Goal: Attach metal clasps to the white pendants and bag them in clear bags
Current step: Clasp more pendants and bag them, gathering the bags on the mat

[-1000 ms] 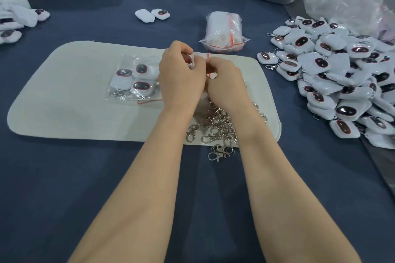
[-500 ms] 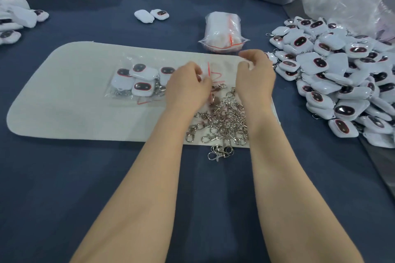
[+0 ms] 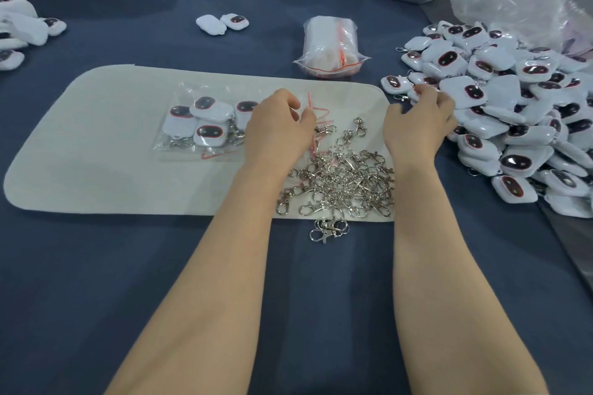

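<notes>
white pendants [image 3: 500,99], dark oval faces, heaped

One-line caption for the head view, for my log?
Left hand pinches a clear bag beside the metal clasps; right hand touches the white pendant pile.

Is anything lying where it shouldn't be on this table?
Slightly. A few metal clasps lie off the near edge of the white mat, on the blue cloth, apart from the main clasp pile. Two white pendants also sit alone at the far side, away from the big heap.
</notes>
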